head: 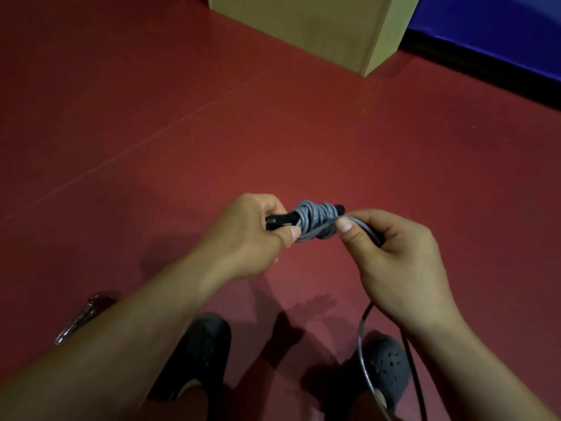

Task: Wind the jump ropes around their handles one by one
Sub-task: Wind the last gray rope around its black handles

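My left hand (pixel 252 229) grips the black handles (pixel 280 221), already thick with grey coils (pixel 315 221); my right hand (pixel 391 253) pinches the rope (pixel 362 338) — a fair tail, seemingly, still unwound.

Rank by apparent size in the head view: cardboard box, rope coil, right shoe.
1. Cardboard box, largest, though cut off by the frame's top edge.
2. Right shoe, partly hidden and nearer the camera.
3. Rope coil, smallest.

Left grip (pixel 255 235) curled, clenched; right grip (pixel 391 253) pinching, thumb up.
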The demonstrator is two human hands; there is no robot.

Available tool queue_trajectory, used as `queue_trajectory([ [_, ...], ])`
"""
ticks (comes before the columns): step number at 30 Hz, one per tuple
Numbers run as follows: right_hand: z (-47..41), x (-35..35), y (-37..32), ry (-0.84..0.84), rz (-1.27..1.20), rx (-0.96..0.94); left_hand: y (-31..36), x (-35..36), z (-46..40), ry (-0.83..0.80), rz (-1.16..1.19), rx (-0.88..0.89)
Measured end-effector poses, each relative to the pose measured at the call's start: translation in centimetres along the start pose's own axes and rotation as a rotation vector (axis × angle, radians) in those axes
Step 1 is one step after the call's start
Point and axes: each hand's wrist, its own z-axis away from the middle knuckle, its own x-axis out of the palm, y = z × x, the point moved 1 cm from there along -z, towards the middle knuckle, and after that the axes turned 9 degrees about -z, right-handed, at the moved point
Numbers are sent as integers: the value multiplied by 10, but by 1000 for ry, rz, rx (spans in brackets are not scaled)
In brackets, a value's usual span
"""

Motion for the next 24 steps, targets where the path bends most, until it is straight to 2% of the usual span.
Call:
queue_trajectory([
  [11,-1,-4,-1,-7,101,28,7,8,11,-359,-30,207],
  [15,-4,-8,1,-17,124,98,13,7,15,-405,-25,258],
  [19,-10,-17,5,-10,-6,187,16,4,18,-434,30,303],
  [24,-13,-25,4,-88,-96,248,18,-2,19,-497,116,303],
])
